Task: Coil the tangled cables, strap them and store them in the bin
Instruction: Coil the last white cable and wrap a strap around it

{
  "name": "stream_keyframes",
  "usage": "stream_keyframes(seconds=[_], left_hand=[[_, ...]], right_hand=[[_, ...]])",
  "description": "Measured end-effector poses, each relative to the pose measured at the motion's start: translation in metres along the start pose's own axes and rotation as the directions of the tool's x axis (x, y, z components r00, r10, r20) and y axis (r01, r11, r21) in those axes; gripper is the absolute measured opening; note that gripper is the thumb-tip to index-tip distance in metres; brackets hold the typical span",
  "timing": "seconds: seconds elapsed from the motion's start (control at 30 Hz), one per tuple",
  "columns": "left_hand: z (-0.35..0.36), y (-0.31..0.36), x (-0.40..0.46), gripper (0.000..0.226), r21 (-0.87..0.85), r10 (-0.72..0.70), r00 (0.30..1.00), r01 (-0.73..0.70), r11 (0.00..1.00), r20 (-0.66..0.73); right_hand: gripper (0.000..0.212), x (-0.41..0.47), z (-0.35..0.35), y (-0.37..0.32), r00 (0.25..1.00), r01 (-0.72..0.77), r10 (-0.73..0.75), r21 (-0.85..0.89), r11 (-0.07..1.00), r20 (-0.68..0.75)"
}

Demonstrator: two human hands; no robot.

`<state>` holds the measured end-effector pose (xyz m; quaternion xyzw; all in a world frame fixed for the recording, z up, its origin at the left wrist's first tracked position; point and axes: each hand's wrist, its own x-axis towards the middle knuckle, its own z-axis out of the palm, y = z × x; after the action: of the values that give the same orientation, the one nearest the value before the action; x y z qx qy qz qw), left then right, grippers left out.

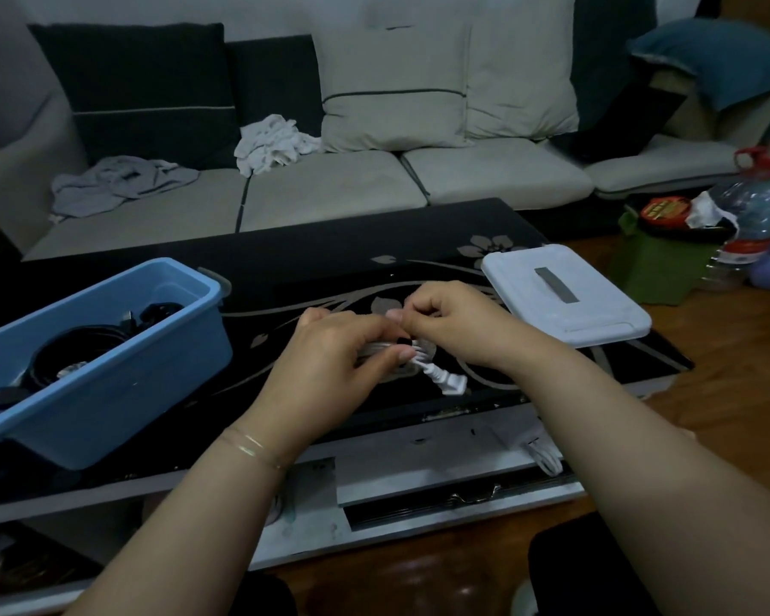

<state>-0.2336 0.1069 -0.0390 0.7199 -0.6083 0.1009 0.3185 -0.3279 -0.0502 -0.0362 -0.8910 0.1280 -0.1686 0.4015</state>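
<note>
Nearest, the left hand (330,349) grips a coiled white plastic cable (412,364) above the black glass table (285,264); the right hand (452,320) pinches, probably, a strap (hidden). Loose grip could unravel it beside the blue plastic bin (121,371).

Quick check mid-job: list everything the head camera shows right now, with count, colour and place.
Coiled white cable with plug: one, white, table centre, between both hands.
Blue plastic bin: one, table left.
Black coiled cables: several, black, inside the bin.
White plastic lid: one, white with grey handle, table right.
Black glass table with floral pattern: one.
Second white cable: one, lower shelf, right.
Beige sofa: one, behind the table, with dark and light cushions.
Crumpled cloths: two, white and grey, on the sofa.
Clear water bottle: one, red cap, floor right.
Left hand: grips the coil.
Right hand: pinches at the coil.
</note>
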Motion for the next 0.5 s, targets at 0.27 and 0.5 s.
stream_keyframes(seconds=[0.27,0.5], left_hand=[[0.008,0.002,0.000,0.030,0.137,0.057,0.996,-0.066,0.988,0.072],[0.012,-0.002,0.004,0.022,-0.087,-0.038,0.999,0.041,0.995,0.031]], right_hand=[[0.021,-0.001,-0.006,0.010,0.977,-0.198,0.177,0.192,0.961,0.123],[0.008,-0.004,0.001,0.008,0.950,-0.311,0.221,0.591,0.744,0.221]])
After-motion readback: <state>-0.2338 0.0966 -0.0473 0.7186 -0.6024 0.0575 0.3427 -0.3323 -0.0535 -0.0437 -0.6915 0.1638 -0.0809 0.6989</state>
